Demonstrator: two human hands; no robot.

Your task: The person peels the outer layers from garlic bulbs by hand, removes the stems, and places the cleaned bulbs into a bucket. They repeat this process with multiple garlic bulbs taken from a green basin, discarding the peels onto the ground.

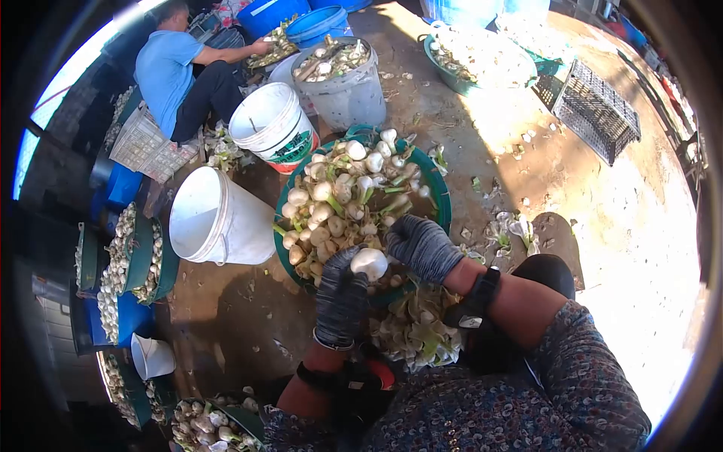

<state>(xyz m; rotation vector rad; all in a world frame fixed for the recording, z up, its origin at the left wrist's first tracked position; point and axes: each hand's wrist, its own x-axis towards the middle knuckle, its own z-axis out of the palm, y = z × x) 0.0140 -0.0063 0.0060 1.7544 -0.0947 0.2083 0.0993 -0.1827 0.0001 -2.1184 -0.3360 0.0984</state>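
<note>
My left hand [340, 301], in a dark grey knit glove, is closed around a white garlic bulb [369, 264] held over the near edge of a green basket [443, 200]. The basket is heaped with garlic bulbs [340, 197], several with short green stalks. Just right of the held bulb, my right hand [425, 247], gloved alike, has its fingers curled in. Whatever those fingers may hold is hidden. Peeled garlic skins [418, 331] lie in a pile below my right wrist, by my lap.
White buckets [248, 226] stand left of the basket, and a grey tub [343, 94] of garlic pieces is behind it. A co-worker [167, 71] sits at the upper left. A black crate [595, 109] lies at the upper right. Stacked garlic trays [139, 252] line the left.
</note>
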